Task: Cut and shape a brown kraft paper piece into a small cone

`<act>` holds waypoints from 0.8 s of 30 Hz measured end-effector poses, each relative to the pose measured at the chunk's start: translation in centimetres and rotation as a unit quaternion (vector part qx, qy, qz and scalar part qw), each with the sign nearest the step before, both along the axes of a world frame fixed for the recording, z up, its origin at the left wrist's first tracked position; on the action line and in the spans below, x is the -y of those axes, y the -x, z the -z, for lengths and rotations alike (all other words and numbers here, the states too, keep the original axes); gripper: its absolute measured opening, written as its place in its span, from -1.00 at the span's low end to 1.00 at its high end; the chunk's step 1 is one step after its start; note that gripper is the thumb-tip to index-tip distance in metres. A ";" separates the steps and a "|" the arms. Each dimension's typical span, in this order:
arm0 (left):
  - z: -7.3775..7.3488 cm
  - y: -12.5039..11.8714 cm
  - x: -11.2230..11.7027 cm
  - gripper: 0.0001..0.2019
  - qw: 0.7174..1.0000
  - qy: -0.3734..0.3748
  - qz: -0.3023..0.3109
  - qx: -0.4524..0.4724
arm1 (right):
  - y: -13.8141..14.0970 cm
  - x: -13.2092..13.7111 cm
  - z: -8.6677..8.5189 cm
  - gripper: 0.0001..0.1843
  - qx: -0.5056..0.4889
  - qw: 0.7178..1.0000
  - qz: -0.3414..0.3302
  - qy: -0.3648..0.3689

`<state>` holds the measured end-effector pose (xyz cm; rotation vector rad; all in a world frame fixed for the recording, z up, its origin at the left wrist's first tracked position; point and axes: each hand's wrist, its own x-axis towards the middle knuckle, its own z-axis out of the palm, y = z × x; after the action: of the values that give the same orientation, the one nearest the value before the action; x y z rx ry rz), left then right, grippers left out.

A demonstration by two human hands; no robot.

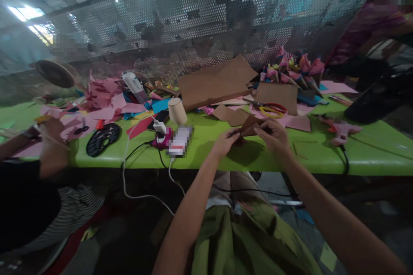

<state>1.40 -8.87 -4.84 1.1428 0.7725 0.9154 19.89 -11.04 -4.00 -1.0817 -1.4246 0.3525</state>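
Note:
Both of my hands are raised over the near edge of the green table (206,157), holding one piece of brown cardboard (251,125) between them. My left hand (226,141) pinches its left end with thumb and fingers. At the other end, my right hand (273,135) grips it, the thumb lying on top. The piece looks folded or creased; its far side is hard to make out. Just behind it lie another brown cardboard piece (230,114) and scissors (272,110) with red and yellow handles.
Left of my hands are a phone (180,142) with a cable, a magenta power socket (161,139) and an upturned cup (177,111). A pink glue gun (342,132) lies right. Brown sheets (216,84), pink paper (105,90) and paper cones (297,71) stand behind. A co-worker's hand (51,137) is far left.

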 end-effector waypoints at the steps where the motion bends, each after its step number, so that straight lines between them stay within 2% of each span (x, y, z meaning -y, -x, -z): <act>1: 0.0 0.0 0.0 -0.64 1.000 -0.005 0.001 -0.001 | 0.0 0.0 0.0 -0.77 0.000 1.000 0.001 0.000; 6: 0.4 -0.2 0.0 -0.70 0.999 -0.035 -0.005 -0.023 | -0.1 0.0 0.2 -0.77 -0.004 1.000 0.006 -0.003; 10: 0.7 -0.5 0.4 -0.81 0.988 -0.110 -0.048 -0.095 | -0.1 -0.1 0.2 -0.76 -0.003 1.000 0.004 -0.002; 15: 0.1 -0.7 1.1 -0.81 0.950 -0.230 -0.106 -0.180 | -0.1 -0.2 0.3 -0.77 0.001 1.000 -0.002 0.007; 19: -0.5 -0.7 1.5 -0.66 0.921 -0.304 -0.093 -0.227 | -0.1 -0.4 0.4 -0.76 -0.006 1.000 -0.010 0.021; 24: -0.7 -0.7 2.0 -0.55 0.881 -0.357 -0.078 -0.301 | -0.4 -0.6 0.8 -0.73 -0.031 0.998 -0.026 0.038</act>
<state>2.13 -10.90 -4.10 2.1061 1.0758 1.0227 20.34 -10.46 -4.79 -1.0875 -1.3954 0.4765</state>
